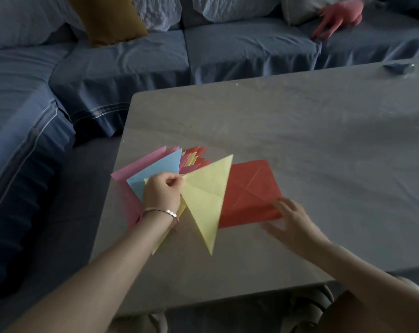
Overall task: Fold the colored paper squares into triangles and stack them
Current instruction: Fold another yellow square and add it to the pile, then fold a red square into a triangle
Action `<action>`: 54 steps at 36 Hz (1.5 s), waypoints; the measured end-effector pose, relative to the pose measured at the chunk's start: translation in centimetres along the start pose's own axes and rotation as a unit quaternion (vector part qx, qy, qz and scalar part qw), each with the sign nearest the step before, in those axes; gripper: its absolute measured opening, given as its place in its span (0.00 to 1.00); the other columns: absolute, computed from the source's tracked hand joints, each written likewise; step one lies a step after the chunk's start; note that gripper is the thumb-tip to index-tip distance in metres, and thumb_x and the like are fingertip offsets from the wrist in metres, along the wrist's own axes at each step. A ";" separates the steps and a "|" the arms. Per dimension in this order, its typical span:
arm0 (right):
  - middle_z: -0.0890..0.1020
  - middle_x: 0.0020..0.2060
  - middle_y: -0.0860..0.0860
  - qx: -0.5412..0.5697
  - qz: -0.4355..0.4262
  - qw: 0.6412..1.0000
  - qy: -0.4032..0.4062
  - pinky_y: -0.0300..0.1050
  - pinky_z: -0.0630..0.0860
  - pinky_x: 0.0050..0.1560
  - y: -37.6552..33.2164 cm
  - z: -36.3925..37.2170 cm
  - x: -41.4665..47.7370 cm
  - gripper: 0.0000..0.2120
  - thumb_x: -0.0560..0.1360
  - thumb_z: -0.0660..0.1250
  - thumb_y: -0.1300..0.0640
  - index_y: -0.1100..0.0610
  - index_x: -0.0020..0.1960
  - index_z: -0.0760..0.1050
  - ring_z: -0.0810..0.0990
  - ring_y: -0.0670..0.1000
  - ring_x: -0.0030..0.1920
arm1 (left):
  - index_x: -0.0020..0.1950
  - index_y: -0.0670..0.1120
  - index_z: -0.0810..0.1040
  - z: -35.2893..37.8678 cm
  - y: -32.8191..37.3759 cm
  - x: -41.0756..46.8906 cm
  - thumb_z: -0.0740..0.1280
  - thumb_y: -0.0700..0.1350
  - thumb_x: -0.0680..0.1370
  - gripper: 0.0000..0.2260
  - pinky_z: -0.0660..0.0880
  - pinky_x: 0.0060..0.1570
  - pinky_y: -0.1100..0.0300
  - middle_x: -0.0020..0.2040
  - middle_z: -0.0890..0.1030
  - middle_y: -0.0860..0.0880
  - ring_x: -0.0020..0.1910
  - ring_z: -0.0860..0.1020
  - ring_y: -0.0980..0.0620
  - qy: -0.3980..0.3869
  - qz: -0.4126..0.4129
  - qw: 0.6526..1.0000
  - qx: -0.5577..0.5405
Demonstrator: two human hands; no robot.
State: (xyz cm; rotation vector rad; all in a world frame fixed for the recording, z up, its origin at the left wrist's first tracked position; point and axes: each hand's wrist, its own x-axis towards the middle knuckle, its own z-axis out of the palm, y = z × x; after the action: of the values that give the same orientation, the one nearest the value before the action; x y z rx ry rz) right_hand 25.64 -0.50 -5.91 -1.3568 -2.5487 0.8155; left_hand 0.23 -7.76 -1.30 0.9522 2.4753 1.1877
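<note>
A yellow folded triangle (207,200) is lifted off the table, its long tip pointing toward me; my left hand (162,192) pinches its left corner. Under and behind that hand lies a fanned pile of pink, blue, yellow and red papers (155,168). To the right, a creased red square (250,193) lies flat on the grey table (299,140). My right hand (291,218) rests with spread fingers on the red square's near right corner, holding nothing.
A blue sofa (131,63) wraps around the table's left and far sides, with a mustard cushion (107,18) and a pink plush toy (340,15). A small dark object (399,68) sits at the table's far right edge.
</note>
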 end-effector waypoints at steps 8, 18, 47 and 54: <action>0.71 0.60 0.61 -0.011 0.254 0.967 0.006 0.52 0.69 0.58 -1.0 -1.6 3.0 0.31 0.71 0.68 0.44 0.56 0.68 0.63 0.68 0.62 0.62 | 0.64 0.43 0.72 -2.0 -0.7 2.2 0.66 0.37 0.74 0.18 0.69 0.59 0.46 0.61 0.73 0.41 0.61 0.70 0.41 0.020 0.094 0.970 0.224; 0.81 0.49 0.54 0.036 0.252 0.967 0.021 0.45 0.73 0.46 -1.1 -1.2 3.7 0.25 0.68 0.72 0.54 0.55 0.61 0.69 0.78 0.57 0.52 | 0.55 0.47 0.73 4.8 3.4 -3.5 0.65 0.44 0.75 0.10 0.68 0.56 0.58 0.52 0.76 0.51 0.56 0.73 0.46 -0.237 -0.152 0.960 0.004; 0.84 0.35 0.44 0.343 -0.008 0.938 -0.045 0.31 0.76 0.43 0.0 -5.7 0.3 0.26 0.68 0.65 0.78 0.51 0.55 0.74 0.82 0.40 0.40 | 0.39 0.45 0.71 5.0 1.4 -3.1 0.67 0.49 0.74 0.09 0.71 0.42 0.55 0.37 0.70 0.49 0.44 0.72 0.47 -0.276 -0.298 0.904 -0.136; 0.82 0.31 0.36 0.321 -0.049 0.944 -0.053 0.27 0.75 0.39 -0.5 -5.8 -1.8 0.21 0.68 0.67 0.76 0.50 0.45 0.81 0.82 0.38 0.36 | 0.47 0.46 0.75 4.1 -0.3 -2.2 0.75 0.53 0.65 0.17 0.71 0.38 0.61 0.43 0.77 0.50 0.33 0.71 0.52 -0.351 -0.370 0.835 -0.203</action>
State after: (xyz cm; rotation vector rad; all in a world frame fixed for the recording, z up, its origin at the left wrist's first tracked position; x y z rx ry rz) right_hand 28.45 0.11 -0.52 -0.9814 -2.0889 1.5507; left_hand 3.71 -6.82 -4.28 0.1785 1.6224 0.8151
